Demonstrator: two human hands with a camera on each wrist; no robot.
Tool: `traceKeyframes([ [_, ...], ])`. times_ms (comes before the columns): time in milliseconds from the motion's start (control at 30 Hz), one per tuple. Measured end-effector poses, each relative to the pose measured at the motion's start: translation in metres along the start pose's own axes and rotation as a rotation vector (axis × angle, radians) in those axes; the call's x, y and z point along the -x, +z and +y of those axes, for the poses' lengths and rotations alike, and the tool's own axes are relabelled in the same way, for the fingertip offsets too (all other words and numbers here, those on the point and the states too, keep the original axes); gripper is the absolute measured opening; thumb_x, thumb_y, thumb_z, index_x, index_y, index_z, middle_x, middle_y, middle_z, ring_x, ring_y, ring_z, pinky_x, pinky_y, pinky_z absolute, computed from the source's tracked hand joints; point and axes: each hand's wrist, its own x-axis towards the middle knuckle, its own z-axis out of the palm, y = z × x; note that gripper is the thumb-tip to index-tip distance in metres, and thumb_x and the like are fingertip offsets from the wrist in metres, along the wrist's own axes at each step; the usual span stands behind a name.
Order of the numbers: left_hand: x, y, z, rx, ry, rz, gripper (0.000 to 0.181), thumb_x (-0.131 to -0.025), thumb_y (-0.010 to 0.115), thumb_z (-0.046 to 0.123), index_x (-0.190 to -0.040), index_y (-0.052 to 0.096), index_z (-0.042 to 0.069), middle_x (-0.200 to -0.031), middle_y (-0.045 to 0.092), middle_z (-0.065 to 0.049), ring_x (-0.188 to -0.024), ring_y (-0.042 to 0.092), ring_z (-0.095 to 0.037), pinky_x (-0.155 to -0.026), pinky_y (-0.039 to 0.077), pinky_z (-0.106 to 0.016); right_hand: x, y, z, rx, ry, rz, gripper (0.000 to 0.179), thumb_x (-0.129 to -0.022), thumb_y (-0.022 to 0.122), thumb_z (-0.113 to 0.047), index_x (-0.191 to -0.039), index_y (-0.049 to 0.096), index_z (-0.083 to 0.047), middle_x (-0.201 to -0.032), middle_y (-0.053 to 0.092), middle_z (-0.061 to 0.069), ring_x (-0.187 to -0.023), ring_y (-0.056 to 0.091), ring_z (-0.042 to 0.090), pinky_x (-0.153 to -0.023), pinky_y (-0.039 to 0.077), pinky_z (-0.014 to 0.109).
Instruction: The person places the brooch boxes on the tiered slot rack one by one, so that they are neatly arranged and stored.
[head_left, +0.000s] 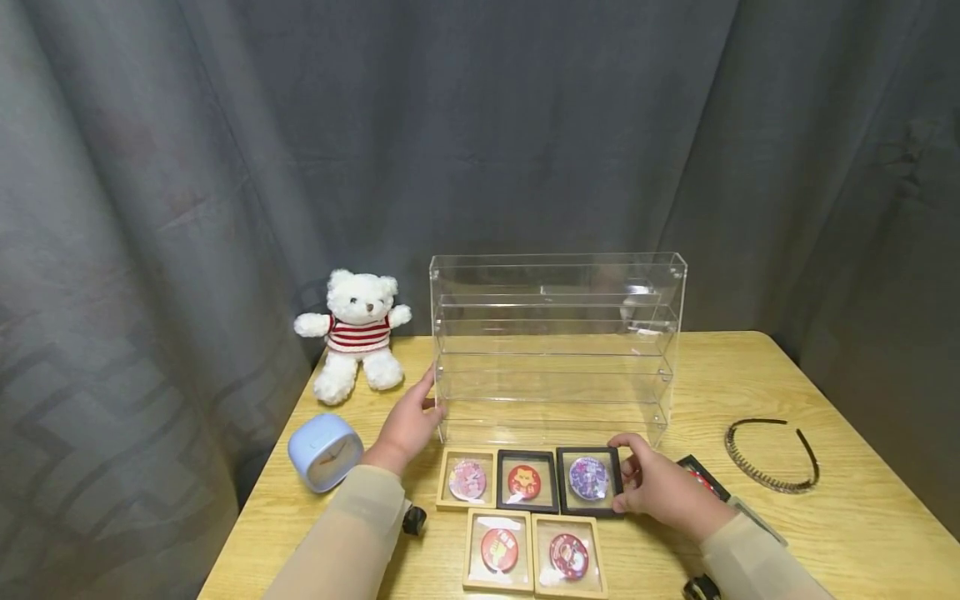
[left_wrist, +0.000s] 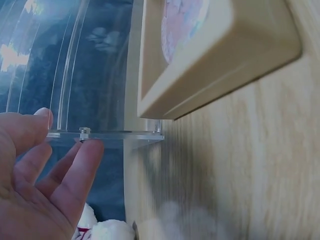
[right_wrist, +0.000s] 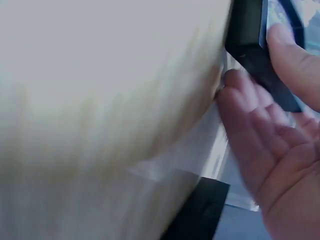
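A clear acrylic display shelf point(head_left: 555, 387) with several tiers stands upright in the middle of the table. My left hand point(head_left: 408, 427) pinches its left side panel low down; the left wrist view shows thumb and fingertips on either side of the clear panel point(left_wrist: 115, 134). My right hand point(head_left: 663, 490) holds the right side of a black square frame point(head_left: 589, 482) with a round purple badge inside. In the right wrist view the thumb lies on this frame's edge point(right_wrist: 262, 65). To its left are a black frame point(head_left: 527, 482) with a red badge and a wooden frame point(head_left: 467, 479) with a pink one.
Two more wooden frames point(head_left: 498, 550) with badges lie nearer me. Beyond my left forearm are a blue clock point(head_left: 326, 452) and a white teddy bear point(head_left: 360, 333). At right lie a headband point(head_left: 772, 479) and another black frame point(head_left: 703, 477), partly hidden by my right hand.
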Motion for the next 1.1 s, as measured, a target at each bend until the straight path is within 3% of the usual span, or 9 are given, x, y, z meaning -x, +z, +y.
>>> traceKeyframes([
  [133,0.001,0.0,-0.002,0.003,0.007,0.007,0.078,-0.096,0.064,0.011,-0.159,0.024,0.034,-0.156,0.035,-0.009,-0.123,0.054,-0.029,-0.093,0.05,-0.047,0.001,-0.004,0.0,-0.029,-0.032,0.034,0.074,-0.074,0.085,-0.004,-0.134,0.043,-0.011,-0.093,0.052,0.01,-0.073,0.055,0.019,-0.057,0.051,0.028],
  [267,0.001,0.0,-0.002,-0.013,-0.002,0.01,0.077,-0.096,0.065,0.013,-0.159,0.024,0.033,-0.157,0.035,-0.009,-0.124,0.053,-0.03,-0.096,0.049,-0.048,0.0,-0.021,-0.018,0.017,-0.086,0.147,0.066,-0.079,0.083,-0.006,-0.133,0.045,-0.012,-0.097,0.058,0.009,-0.082,0.062,0.02,-0.066,0.055,0.03],
  [400,0.001,0.0,-0.002,-0.022,-0.011,0.004,0.078,-0.097,0.064,0.013,-0.159,0.022,0.036,-0.157,0.034,-0.008,-0.125,0.053,-0.029,-0.096,0.049,-0.048,-0.005,-0.058,-0.046,0.064,-0.149,0.296,0.066,-0.083,0.08,-0.006,-0.137,0.042,-0.008,-0.102,0.063,0.013,-0.085,0.066,0.021,-0.068,0.057,0.029],
  [533,-0.002,0.0,-0.002,-0.023,-0.01,-0.004,0.079,-0.097,0.063,0.012,-0.158,0.021,0.038,-0.157,0.034,-0.008,-0.126,0.052,-0.029,-0.097,0.047,-0.049,-0.013,-0.103,-0.075,0.184,-0.203,0.476,0.063,-0.087,0.078,-0.01,-0.137,0.04,-0.006,-0.102,0.064,0.016,-0.083,0.066,0.02,-0.065,0.054,0.02],
  [633,-0.003,0.0,-0.002,-0.024,-0.007,-0.009,0.079,-0.097,0.063,0.012,-0.159,0.02,0.037,-0.157,0.034,-0.008,-0.126,0.052,-0.03,-0.098,0.047,-0.049,-0.02,-0.133,-0.092,0.248,-0.179,0.58,0.063,-0.09,0.076,-0.021,-0.138,0.038,-0.006,-0.103,0.063,0.016,-0.085,0.064,0.022,-0.064,0.05,0.019],
  [767,-0.003,0.0,-0.003,-0.023,0.001,-0.017,0.079,-0.097,0.062,0.01,-0.159,0.02,0.035,-0.158,0.033,-0.011,-0.126,0.052,-0.031,-0.096,0.048,-0.049,-0.03,-0.16,-0.105,0.256,-0.091,0.627,0.069,-0.091,0.072,-0.04,-0.142,0.035,-0.009,-0.11,0.06,0.014,-0.095,0.06,0.027,-0.072,0.05,0.034],
  [867,-0.002,0.0,-0.002,-0.026,0.009,-0.015,0.079,-0.097,0.063,0.01,-0.16,0.02,0.033,-0.157,0.034,-0.012,-0.126,0.052,-0.031,-0.096,0.048,-0.049,-0.037,-0.17,-0.109,0.241,-0.067,0.632,0.071,-0.091,0.07,-0.043,-0.143,0.035,-0.01,-0.114,0.058,0.015,-0.099,0.058,0.029,-0.075,0.047,0.044],
  [1100,0.0,0.0,0.0,-0.024,0.003,-0.019,0.079,-0.097,0.063,0.011,-0.159,0.02,0.034,-0.157,0.034,-0.01,-0.126,0.052,-0.03,-0.096,0.048,-0.048,-0.046,-0.17,-0.107,0.255,-0.064,0.658,0.063,-0.093,0.069,-0.036,-0.14,0.04,-0.006,-0.116,0.058,0.016,-0.099,0.057,0.031,-0.075,0.046,0.044],
])
